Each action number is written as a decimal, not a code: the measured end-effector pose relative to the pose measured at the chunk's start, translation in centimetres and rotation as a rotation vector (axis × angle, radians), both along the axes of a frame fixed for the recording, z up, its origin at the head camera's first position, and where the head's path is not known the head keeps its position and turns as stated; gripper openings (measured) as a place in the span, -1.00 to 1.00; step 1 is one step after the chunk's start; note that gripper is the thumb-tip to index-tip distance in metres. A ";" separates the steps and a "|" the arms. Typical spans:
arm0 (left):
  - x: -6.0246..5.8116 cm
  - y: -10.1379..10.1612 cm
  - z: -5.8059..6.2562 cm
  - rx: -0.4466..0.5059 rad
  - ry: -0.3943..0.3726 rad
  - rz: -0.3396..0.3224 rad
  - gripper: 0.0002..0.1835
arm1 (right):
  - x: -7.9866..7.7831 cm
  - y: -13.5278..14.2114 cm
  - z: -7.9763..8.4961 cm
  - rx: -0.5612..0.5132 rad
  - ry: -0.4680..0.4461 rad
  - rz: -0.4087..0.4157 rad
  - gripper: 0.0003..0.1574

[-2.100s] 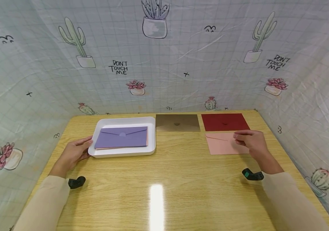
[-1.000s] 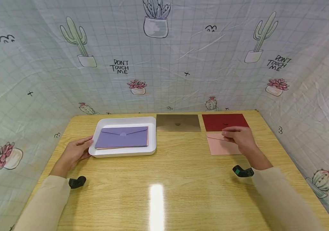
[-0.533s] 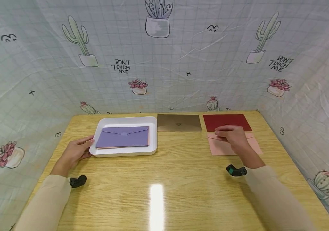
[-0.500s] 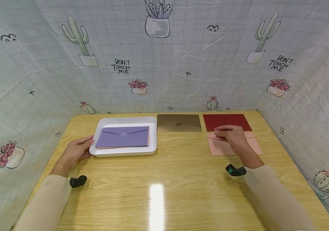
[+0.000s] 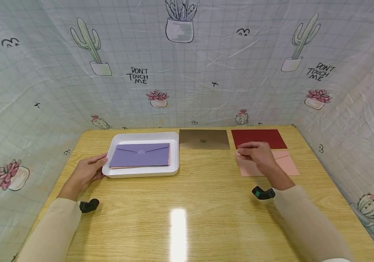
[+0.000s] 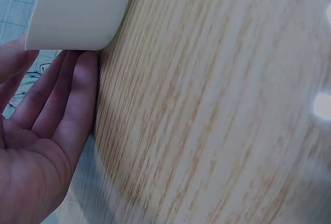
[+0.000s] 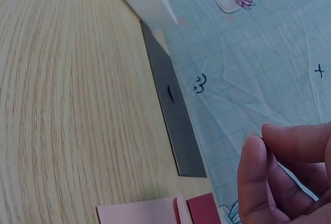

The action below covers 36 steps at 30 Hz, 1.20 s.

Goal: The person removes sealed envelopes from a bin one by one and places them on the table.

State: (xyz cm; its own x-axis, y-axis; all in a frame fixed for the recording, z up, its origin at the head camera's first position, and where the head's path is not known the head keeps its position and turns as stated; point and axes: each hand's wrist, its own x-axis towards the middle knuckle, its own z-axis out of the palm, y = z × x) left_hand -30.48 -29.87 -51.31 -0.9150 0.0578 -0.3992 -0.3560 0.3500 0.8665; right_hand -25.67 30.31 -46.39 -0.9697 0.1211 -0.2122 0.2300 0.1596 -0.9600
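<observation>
In the head view my left hand [image 5: 85,171] holds the left end of a white tray [image 5: 174,160]. In the left wrist view, the thumb is at the rim and the other fingertips are hidden behind the tray. A purple envelope [image 5: 139,156] lies in the tray, on top of an orange-pink one that shows at its edge. My right hand [image 5: 259,156] is over a pink envelope [image 5: 249,169], at the left part of its flap. In the right wrist view the thumb and index fingertips meet with nothing visible between them, and the flap's corner stands slightly raised.
A brown envelope [image 5: 204,139] lies along the back edge of the wooden table [image 5: 134,218], right of the tray. Beside it lies a dark red envelope [image 5: 255,136], just behind the pink one. A patterned curtain [image 5: 200,65] hangs behind and at both sides.
My right hand has moved left along the pink envelope's flap, uncovering its right part. My left hand stays at the tray.
</observation>
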 end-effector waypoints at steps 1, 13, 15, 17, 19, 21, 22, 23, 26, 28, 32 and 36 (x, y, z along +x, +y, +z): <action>0.0 0.0 0.0 0.000 0.001 -0.002 -0.28 | 0.0 -0.1 0.0 0.003 -0.002 0.001 -0.48; -0.1 -0.1 0.1 -0.020 0.000 -0.006 -0.27 | -0.6 -1.5 0.1 0.022 -0.019 0.022 -0.51; -0.1 -0.1 0.2 -0.018 0.002 -0.007 -0.27 | -0.6 -1.8 0.0 0.022 -0.020 0.028 -0.50; 0.0 0.0 0.2 -0.019 0.004 -0.010 -0.27 | -0.6 -2.1 0.0 0.018 -0.024 0.033 -0.50; 0.0 0.0 0.3 -0.019 0.005 -0.011 -0.28 | -0.7 -2.3 0.0 0.014 -0.027 0.036 -0.49; -0.1 0.0 0.3 -0.019 0.005 -0.010 -0.28 | -0.8 -2.5 0.0 0.009 -0.033 0.035 -0.48; -0.1 0.0 0.3 -0.019 0.005 -0.009 -0.28 | -0.8 -2.7 0.0 0.006 -0.034 0.034 -0.48; -0.2 0.0 0.3 -0.015 0.006 -0.008 -0.27 | -0.9 -2.8 -0.1 0.006 -0.035 0.034 -0.48; -0.2 -0.1 0.3 -0.013 0.008 -0.008 -0.28 | -1.1 -3.2 -0.2 0.008 -0.036 0.034 -0.49; -0.3 0.0 0.4 -0.014 0.008 -0.009 -0.29 | -1.3 -3.5 -0.3 0.007 -0.037 0.036 -0.50; -0.3 0.0 0.4 -0.016 0.009 -0.015 -0.30 | -1.4 -4.1 -0.3 0.000 -0.038 0.047 -0.52; -0.4 -0.1 0.4 -0.012 0.005 -0.016 -0.29 | -1.5 -4.7 -0.5 0.004 -0.037 0.064 -0.52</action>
